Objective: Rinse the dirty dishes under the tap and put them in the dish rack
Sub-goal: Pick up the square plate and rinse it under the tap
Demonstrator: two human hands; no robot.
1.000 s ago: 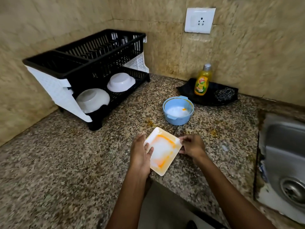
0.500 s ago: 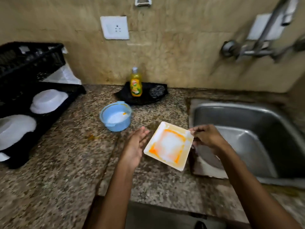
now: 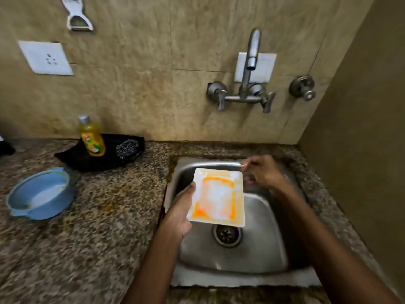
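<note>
Plate (image 3: 217,197) over sink (image 3: 258,249), gripped at its left edge by left hand (image 3: 180,210), long axis pointing toward tap (image 3: 249,62). Right hand (image 3: 262,171) blurred, empty, grip unclear, just beside plate's far corner, nearer the tap handles.

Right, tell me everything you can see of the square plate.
The plate is square with rounded corners and a shallow raised rim, white and plastic-looking. Its middle is smeared with a whitish film ringed by orange residue, thickest at the lower left. It is held tilted over the sink, face toward the camera, above the drain and below the tap, which is not running. The left hand grips its left edge; the right hand is beside its upper right corner, blurred.
</note>
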